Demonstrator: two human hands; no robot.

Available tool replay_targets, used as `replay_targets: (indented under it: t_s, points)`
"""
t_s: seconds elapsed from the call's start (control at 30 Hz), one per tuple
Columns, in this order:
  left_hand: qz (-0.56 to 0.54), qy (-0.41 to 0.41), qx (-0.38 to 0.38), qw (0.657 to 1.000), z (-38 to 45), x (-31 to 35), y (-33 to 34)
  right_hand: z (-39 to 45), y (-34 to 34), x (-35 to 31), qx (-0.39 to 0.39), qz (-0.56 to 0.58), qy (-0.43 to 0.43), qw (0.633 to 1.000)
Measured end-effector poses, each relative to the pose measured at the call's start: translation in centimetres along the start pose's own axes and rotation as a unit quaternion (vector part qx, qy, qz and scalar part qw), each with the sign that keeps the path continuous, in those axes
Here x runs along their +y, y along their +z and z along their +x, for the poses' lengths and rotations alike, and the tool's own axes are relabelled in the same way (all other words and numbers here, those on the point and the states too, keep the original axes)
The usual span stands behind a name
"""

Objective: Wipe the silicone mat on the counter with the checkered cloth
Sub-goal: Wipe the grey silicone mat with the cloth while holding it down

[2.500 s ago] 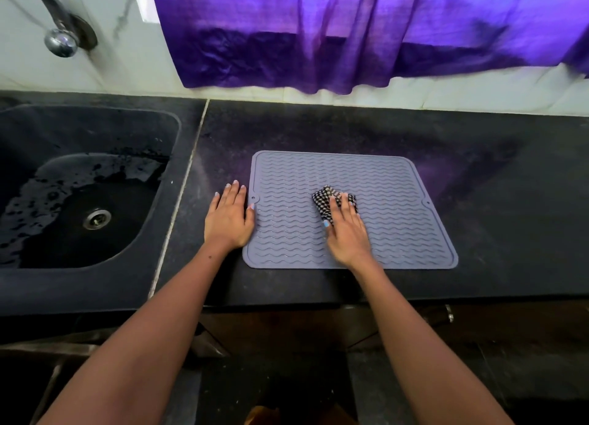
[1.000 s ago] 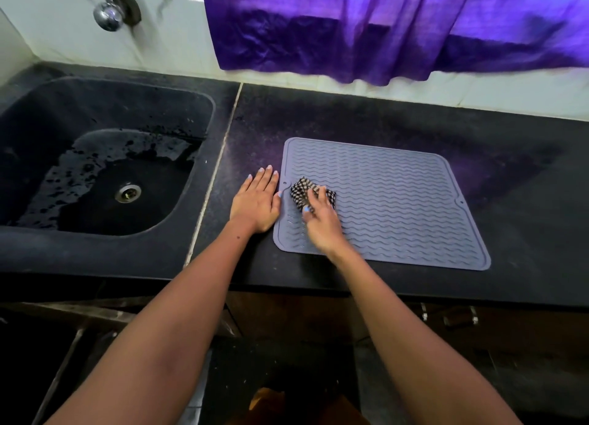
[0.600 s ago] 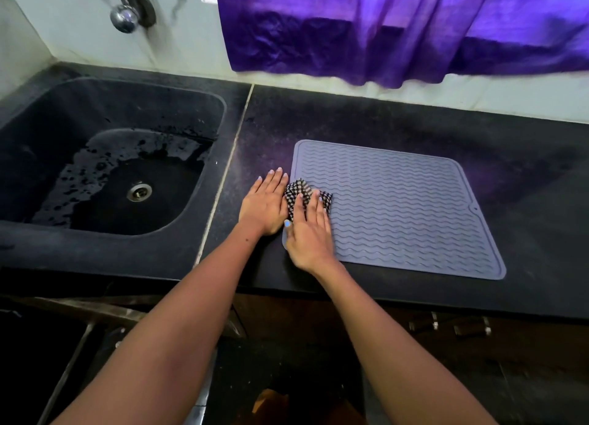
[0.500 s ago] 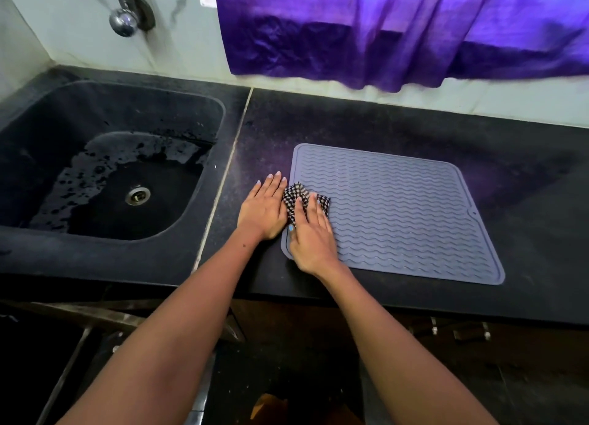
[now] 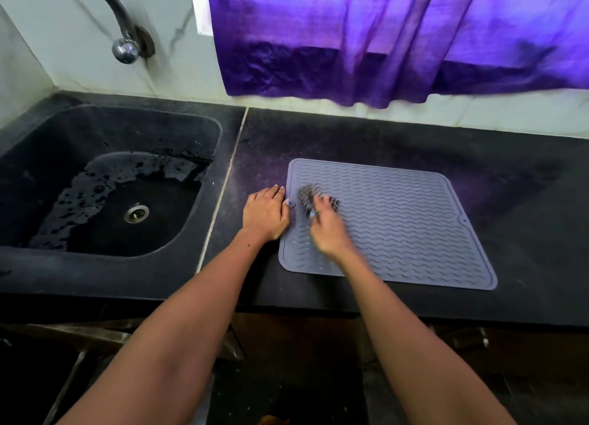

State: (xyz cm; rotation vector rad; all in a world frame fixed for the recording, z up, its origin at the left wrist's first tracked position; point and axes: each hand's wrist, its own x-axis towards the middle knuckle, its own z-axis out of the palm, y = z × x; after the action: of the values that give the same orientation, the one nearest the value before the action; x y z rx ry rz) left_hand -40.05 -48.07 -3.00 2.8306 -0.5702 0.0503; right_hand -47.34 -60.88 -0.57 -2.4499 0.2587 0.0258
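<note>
The grey-lilac silicone mat (image 5: 401, 220) with wavy ridges lies flat on the black counter (image 5: 510, 185). On its left part sits the bunched black-and-white checkered cloth (image 5: 306, 194), blurred by motion. My right hand (image 5: 326, 230) lies on top of the cloth with its fingers stretched forward, pressing it onto the mat. Flat on the counter beside the mat's left edge rests my left hand (image 5: 266, 214), its thumb touching the small tab on that edge.
A black sink (image 5: 105, 198) with a wet floor and a metal drain (image 5: 136, 213) fills the left side. A tap (image 5: 126, 47) comes out of the wall above it. A purple curtain (image 5: 382, 36) hangs over the back wall. The counter's front edge runs just below the mat.
My right hand has slid the cloth from the mat's left edge a little to the right and away from me. The left hand stays at the mat's left edge. The camera tilted up.
</note>
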Motion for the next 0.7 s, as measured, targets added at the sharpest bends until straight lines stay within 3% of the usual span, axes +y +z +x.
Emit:
replay_targets:
  t_s: [0.1,0.23,0.3,0.33,0.37,0.4,0.43,0.47,0.53,0.6,0.7]
  points:
    - [0.010,0.005,-0.021,1.000,1.2,-0.2,0.3,-0.4,2.0,1.0,0.007,-0.184,-0.035,0.982]
    - [0.004,0.015,-0.064,0.998,2.2,-0.2,0.8,0.1,1.1,1.6,0.007,-0.179,-0.062,0.982]
    - [0.012,0.014,-0.061,0.998,2.1,-0.2,1.3,0.7,-0.3,1.3,-0.003,-0.062,-0.037,0.997]
    - [0.014,0.013,-0.054,0.998,2.0,-0.2,1.5,1.2,-1.1,1.2,0.007,0.064,0.012,0.998]
    - [0.012,0.013,-0.048,0.999,2.0,-0.2,1.7,1.8,-1.9,0.8,0.026,0.227,0.068,0.971]
    - [0.008,0.012,-0.044,0.999,2.0,-0.3,1.8,2.6,-2.6,0.7,0.068,0.371,0.106,0.920]
    - [0.004,0.010,-0.041,0.999,2.1,-0.3,1.9,3.4,-3.1,0.7,0.121,0.440,0.130,0.880]
    - [0.003,0.009,-0.038,0.999,2.1,-0.4,1.8,4.0,-3.5,0.5,0.161,0.419,0.134,0.883]
    - [-0.003,0.007,-0.031,1.000,2.1,-0.5,1.8,4.6,-3.5,0.1,0.180,0.254,0.091,0.946]
    - [-0.009,0.004,-0.022,1.000,2.0,-0.5,1.9,4.9,-2.4,0.0,0.139,0.105,0.023,0.984]
    - [-0.019,-0.001,-0.015,1.000,2.1,-0.4,1.9,4.8,0.2,1.1,0.043,-0.098,-0.012,0.994]
